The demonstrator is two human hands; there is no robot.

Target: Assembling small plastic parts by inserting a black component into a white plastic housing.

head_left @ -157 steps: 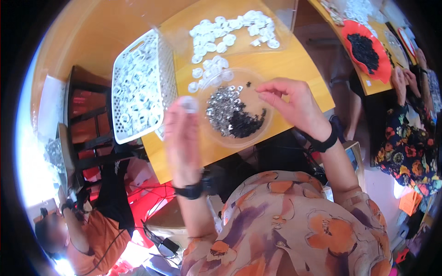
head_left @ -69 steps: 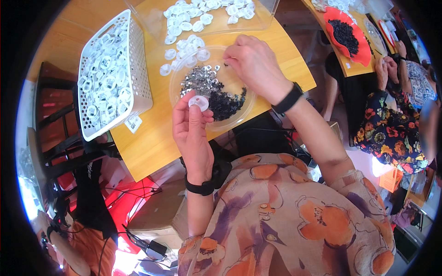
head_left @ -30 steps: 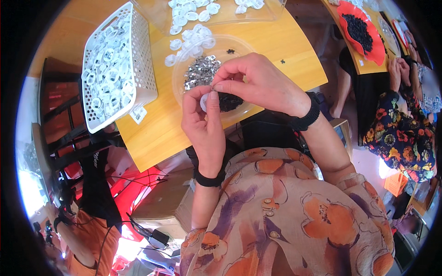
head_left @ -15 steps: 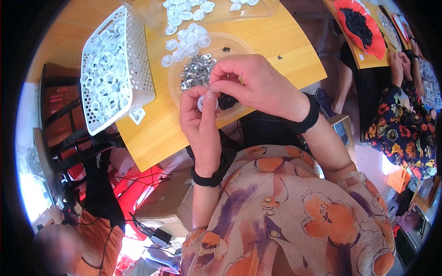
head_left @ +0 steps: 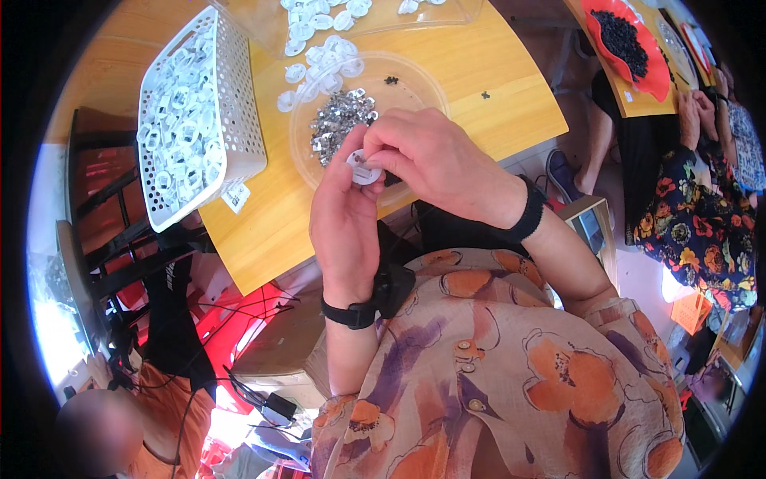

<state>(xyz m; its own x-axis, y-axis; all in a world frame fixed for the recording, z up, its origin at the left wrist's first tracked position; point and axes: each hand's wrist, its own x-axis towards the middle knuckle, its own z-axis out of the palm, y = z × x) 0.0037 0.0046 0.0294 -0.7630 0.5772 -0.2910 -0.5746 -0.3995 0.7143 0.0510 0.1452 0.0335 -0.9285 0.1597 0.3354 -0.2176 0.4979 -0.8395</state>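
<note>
My left hand (head_left: 345,227) grips a small round white plastic piece (head_left: 365,175) between thumb and fingers, its slotted face turned up. The closed fingertips of my right hand (head_left: 437,164) press at the middle of that piece. Whatever they pinch is too small or hidden to name. Both hands hover over the near side of a shallow clear round tub (head_left: 435,84). A heap of small shiny metal parts (head_left: 339,120) lies in it. Small black parts (head_left: 391,180) in the tub are mostly covered by my right hand.
A white perforated basket (head_left: 243,104) full of similar white pieces stands at the left. More loose white pieces (head_left: 327,64) lie behind the tub, near a clear box (head_left: 431,33). Far right, another person's hands (head_left: 696,116) work beside a red dish (head_left: 656,76) of black parts.
My left hand has turned, so the white piece now faces up in fuller view. My right hand has shifted slightly down, its fingertips now on the piece.
</note>
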